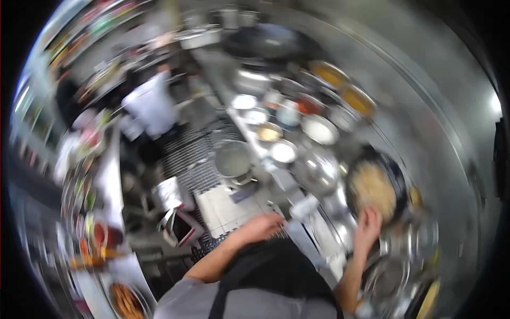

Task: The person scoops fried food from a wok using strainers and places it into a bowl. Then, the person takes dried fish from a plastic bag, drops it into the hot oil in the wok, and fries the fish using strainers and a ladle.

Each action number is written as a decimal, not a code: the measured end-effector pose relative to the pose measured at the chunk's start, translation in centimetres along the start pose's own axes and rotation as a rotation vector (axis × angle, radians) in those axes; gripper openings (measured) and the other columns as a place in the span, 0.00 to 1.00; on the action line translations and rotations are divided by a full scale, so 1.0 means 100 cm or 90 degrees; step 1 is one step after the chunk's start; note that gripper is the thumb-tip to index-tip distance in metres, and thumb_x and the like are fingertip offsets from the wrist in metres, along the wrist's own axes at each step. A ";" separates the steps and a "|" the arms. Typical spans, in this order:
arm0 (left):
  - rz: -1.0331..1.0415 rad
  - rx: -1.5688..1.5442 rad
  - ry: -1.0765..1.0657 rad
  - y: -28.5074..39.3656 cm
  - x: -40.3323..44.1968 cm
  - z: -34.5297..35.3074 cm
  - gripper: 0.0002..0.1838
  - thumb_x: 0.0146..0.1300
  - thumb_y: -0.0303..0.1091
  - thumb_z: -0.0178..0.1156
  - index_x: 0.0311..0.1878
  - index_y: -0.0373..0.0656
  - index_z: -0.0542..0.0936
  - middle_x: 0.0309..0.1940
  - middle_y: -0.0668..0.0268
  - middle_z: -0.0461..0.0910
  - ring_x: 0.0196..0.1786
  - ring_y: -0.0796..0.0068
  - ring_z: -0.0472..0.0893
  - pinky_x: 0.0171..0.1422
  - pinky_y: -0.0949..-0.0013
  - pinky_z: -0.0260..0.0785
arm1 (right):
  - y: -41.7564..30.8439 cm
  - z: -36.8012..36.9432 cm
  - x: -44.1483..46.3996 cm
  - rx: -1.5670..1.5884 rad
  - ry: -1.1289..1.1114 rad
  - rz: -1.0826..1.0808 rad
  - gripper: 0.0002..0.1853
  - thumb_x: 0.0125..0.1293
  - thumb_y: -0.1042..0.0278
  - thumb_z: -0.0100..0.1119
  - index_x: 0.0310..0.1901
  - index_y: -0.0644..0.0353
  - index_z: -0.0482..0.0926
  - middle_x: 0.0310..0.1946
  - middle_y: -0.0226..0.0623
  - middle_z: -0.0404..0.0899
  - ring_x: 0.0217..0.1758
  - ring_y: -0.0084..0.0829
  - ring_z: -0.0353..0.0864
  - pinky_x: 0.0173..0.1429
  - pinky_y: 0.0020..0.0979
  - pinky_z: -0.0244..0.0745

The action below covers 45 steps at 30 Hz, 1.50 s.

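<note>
The whole view is smeared by motion. My right hand (368, 222) is over the near rim of a dark wok (399, 183), its fingers drawn together. Whatever they may pinch is too blurred to make out. Pale tan food (373, 186) fills much of the wok. Before my dark apron (265, 271), my left hand (265, 225) hangs with fingers loosely apart and nothing visible in them. It is nearest the front edge of the steel counter (287, 183).
Beyond the wok stand a domed metal lid or bowl (317, 169), several bowls and trays of sauces (332, 75), and a large dark wok (271, 42). A pot (234, 159) is at left, above the floor mat (199, 146). A person in white (151, 103) works farther off.
</note>
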State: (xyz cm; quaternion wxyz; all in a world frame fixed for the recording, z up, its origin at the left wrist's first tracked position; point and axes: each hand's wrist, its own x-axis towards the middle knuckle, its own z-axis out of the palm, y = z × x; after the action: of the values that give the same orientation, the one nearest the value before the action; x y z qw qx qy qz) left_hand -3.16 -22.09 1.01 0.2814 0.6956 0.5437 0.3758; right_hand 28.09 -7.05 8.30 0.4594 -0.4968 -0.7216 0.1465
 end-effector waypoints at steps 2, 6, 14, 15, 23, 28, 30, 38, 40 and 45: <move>-0.066 -0.060 0.016 -0.004 0.003 0.002 0.08 0.64 0.31 0.67 0.39 0.38 0.79 0.32 0.59 0.81 0.33 0.67 0.83 0.37 0.65 0.76 | -0.017 -0.009 0.002 -0.089 0.011 -0.034 0.10 0.67 0.75 0.61 0.48 0.63 0.83 0.53 0.46 0.78 0.55 0.45 0.79 0.60 0.38 0.74; -0.183 -0.114 0.004 0.007 0.016 -0.001 0.12 0.61 0.29 0.72 0.32 0.39 0.75 0.20 0.74 0.72 0.24 0.85 0.68 0.28 0.75 0.63 | -0.011 -0.016 -0.011 -0.068 0.062 0.007 0.09 0.65 0.76 0.62 0.46 0.63 0.83 0.50 0.45 0.78 0.52 0.44 0.80 0.59 0.37 0.75; -0.097 -0.083 -0.107 -0.009 0.059 0.013 0.15 0.59 0.33 0.74 0.30 0.39 0.74 0.18 0.69 0.72 0.21 0.80 0.68 0.26 0.72 0.63 | -0.005 -0.058 -0.062 -0.177 0.113 0.140 0.09 0.64 0.79 0.62 0.46 0.63 0.83 0.52 0.45 0.77 0.50 0.44 0.80 0.57 0.37 0.76; -0.085 -0.070 -0.118 -0.008 0.065 0.017 0.15 0.59 0.33 0.74 0.31 0.39 0.75 0.18 0.68 0.73 0.21 0.79 0.69 0.27 0.72 0.65 | -0.013 -0.066 -0.066 -0.146 0.125 0.186 0.10 0.64 0.79 0.62 0.46 0.64 0.83 0.52 0.45 0.77 0.51 0.44 0.79 0.56 0.38 0.76; 0.012 -0.110 -0.248 -0.019 0.099 0.080 0.15 0.59 0.35 0.73 0.32 0.39 0.76 0.21 0.63 0.76 0.23 0.73 0.73 0.30 0.68 0.68 | -0.018 -0.137 -0.117 -0.361 0.185 0.230 0.11 0.63 0.79 0.62 0.48 0.61 0.83 0.53 0.46 0.77 0.58 0.49 0.78 0.60 0.40 0.76; 0.064 -0.161 -0.381 0.028 0.112 0.117 0.13 0.62 0.27 0.69 0.32 0.38 0.72 0.21 0.73 0.69 0.26 0.85 0.65 0.29 0.75 0.61 | -0.025 -0.181 -0.155 -0.412 0.299 0.218 0.14 0.60 0.77 0.63 0.49 0.61 0.82 0.55 0.47 0.75 0.60 0.48 0.75 0.62 0.40 0.75; 0.063 -0.181 -0.454 0.040 0.117 0.134 0.13 0.65 0.26 0.67 0.32 0.42 0.70 0.23 0.78 0.64 0.27 0.90 0.63 0.30 0.80 0.57 | -0.031 -0.196 -0.169 -0.407 0.363 0.229 0.11 0.62 0.74 0.61 0.47 0.62 0.83 0.54 0.46 0.75 0.58 0.47 0.75 0.63 0.40 0.73; 0.176 -0.187 -0.610 0.141 0.118 0.204 0.10 0.62 0.26 0.70 0.34 0.39 0.75 0.22 0.78 0.69 0.25 0.90 0.64 0.29 0.80 0.58 | -0.046 -0.264 -0.277 -0.499 0.510 0.324 0.11 0.63 0.75 0.60 0.47 0.62 0.82 0.53 0.45 0.75 0.56 0.47 0.76 0.61 0.40 0.74; 0.210 -0.178 -0.628 0.173 0.103 0.221 0.09 0.63 0.26 0.69 0.35 0.39 0.76 0.23 0.77 0.70 0.25 0.89 0.65 0.29 0.80 0.58 | -0.045 -0.274 -0.313 -0.501 0.560 0.364 0.10 0.64 0.74 0.60 0.47 0.62 0.82 0.52 0.44 0.76 0.54 0.46 0.77 0.59 0.40 0.75; 0.262 -0.182 -0.732 0.214 0.062 0.271 0.09 0.61 0.26 0.70 0.35 0.37 0.78 0.20 0.76 0.74 0.24 0.90 0.68 0.26 0.80 0.60 | -0.054 -0.291 -0.387 -0.501 0.616 0.450 0.09 0.65 0.75 0.60 0.46 0.62 0.83 0.50 0.42 0.76 0.54 0.45 0.77 0.59 0.39 0.76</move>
State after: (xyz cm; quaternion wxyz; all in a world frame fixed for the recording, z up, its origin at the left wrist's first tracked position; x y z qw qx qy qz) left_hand 31.74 -20.94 4.36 0.5410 0.8326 0.1046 0.0568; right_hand 51.75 -49.63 7.50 0.4400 -0.8388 -0.2320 -0.2213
